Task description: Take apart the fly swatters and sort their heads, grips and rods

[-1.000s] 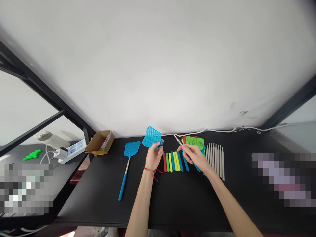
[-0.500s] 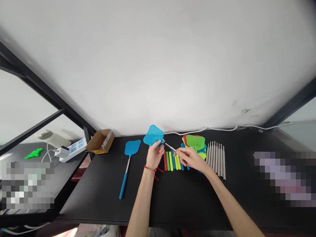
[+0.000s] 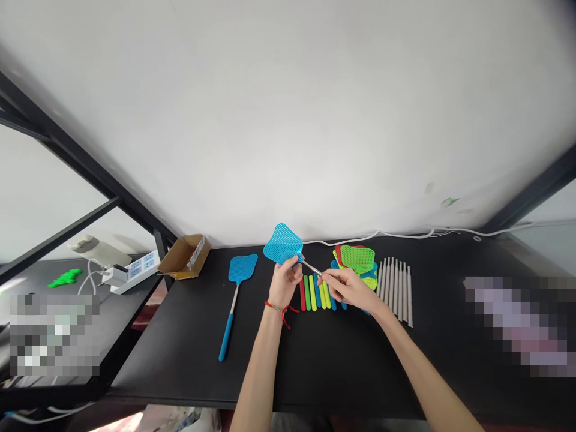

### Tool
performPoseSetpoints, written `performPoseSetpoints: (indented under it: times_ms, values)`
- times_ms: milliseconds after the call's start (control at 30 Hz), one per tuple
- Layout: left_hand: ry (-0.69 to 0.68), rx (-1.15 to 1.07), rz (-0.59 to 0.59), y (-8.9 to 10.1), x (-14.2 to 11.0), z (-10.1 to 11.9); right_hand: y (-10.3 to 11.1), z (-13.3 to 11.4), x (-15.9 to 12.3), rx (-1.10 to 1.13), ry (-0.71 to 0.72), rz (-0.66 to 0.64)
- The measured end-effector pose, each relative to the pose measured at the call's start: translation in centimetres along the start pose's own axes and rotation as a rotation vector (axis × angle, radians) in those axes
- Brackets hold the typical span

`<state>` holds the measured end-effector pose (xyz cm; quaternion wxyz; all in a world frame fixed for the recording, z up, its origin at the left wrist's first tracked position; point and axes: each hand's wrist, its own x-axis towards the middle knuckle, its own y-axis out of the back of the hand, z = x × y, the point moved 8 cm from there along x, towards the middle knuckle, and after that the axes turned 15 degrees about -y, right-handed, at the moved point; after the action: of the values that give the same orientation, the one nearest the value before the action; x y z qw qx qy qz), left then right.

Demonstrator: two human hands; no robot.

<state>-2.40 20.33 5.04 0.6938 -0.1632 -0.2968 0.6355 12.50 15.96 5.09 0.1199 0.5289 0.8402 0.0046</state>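
Note:
My left hand [image 3: 285,285] is closed on the neck of a blue fly-swatter head [image 3: 283,243], held up above the black table [image 3: 315,354]. My right hand [image 3: 348,289] pinches a thin metal rod [image 3: 310,267] whose far tip meets the socket of the blue head. Below my hands lies a row of coloured plastic handles [image 3: 317,293], red, green, yellow and blue. A pile of swatter heads [image 3: 356,259], green on top, lies just right of my right hand. Several grey metal rods [image 3: 396,285] lie side by side further right.
An assembled blue fly swatter [image 3: 234,300] lies on the left of the table. A small cardboard box [image 3: 184,257] sits at the back left corner, with a white power strip [image 3: 130,271] beyond it. A white cable [image 3: 405,235] runs along the wall.
My right hand has carried the metal rod leftward from beside the pile of heads and brought its tip up to the blue head. My left hand has raised the head slightly.

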Motion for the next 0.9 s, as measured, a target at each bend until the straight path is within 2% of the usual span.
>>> performPoseSetpoints:
  times_ms: [200, 400, 633, 900]
  values:
    - [-0.037, 0.12, -0.035, 0.0, 0.0, 0.2, 0.0, 0.3, 0.1, 0.01, -0.007, -0.001]
    - [-0.063, 0.266, -0.045, 0.2, 0.0, 0.0, -0.5, 1.0, 0.3, 0.129, -0.083, -0.046]
    - [-0.118, 0.259, -0.01, -0.1, -0.2, -0.1, -0.8, 1.2, 0.4, 0.199, -0.105, -0.081]
    - [-0.108, 0.29, -0.055, -0.6, -0.4, -0.2, -1.4, 1.3, 0.4, 0.266, -0.119, -0.111]
